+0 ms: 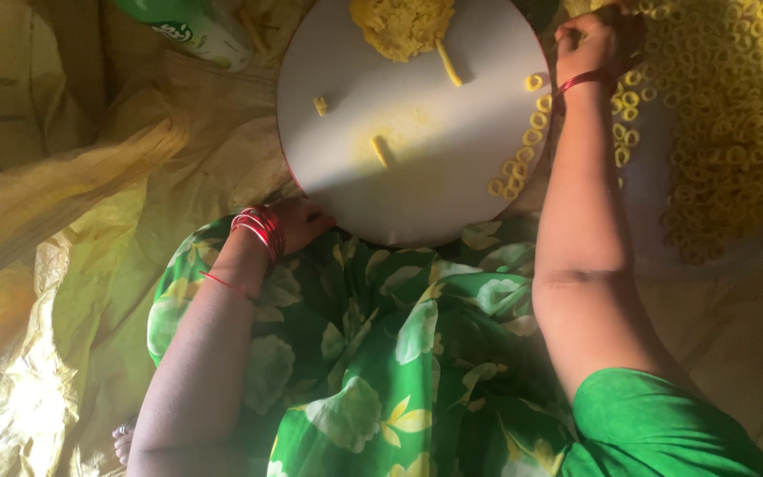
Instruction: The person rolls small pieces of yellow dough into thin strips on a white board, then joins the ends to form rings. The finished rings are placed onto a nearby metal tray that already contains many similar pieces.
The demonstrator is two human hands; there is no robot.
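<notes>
A round white board (417, 168) rests on my lap. A lump of yellow dough (402, 25) sits at its far edge, with short dough strips (380, 150) in the middle and several small dough rings (523, 150) along its right rim. My left hand (300, 221) rests at the board's near-left edge, fingers tucked under it, red bangles on the wrist. My right hand (595, 40) reaches past the board's right side, fingers closed among the spread-out rings (726, 132); what it holds is hidden.
A yellow plastic sheet (55, 230) covers the floor on the left. A green and white bottle (196, 28) lies at the top left. Many dough rings cover a pale sheet (655, 221) on the right. My green floral dress (381, 353) fills the foreground.
</notes>
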